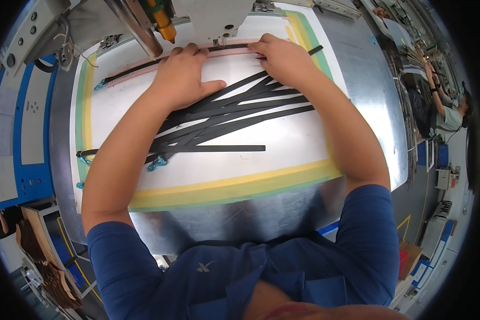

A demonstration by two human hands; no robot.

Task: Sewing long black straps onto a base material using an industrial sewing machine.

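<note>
My left hand [184, 74] lies over a black strap [133, 71] in a pink strip [117, 81], fingertips on it, thumb spread out. My right hand [282, 58] pinches near the same strap's right part, index finger bent, some fingertips hidden. Just below my hands, several loose black straps [234, 114] cross on the white board [112, 125]. Blue crinkled bits [157, 162] sit at some strap ends. The board has yellow and green tape borders [234, 189]. Above my hands is a machine head [213, 18] with a yellow nozzle [165, 29].
The board rests on a metal table [234, 224]. A blue cabinet [24, 144] stands at the left, a wooden rack [37, 234] lower left. A co-worker [442, 109] works at another bench on the far right, and another person's arm [2, 218] shows at the far left.
</note>
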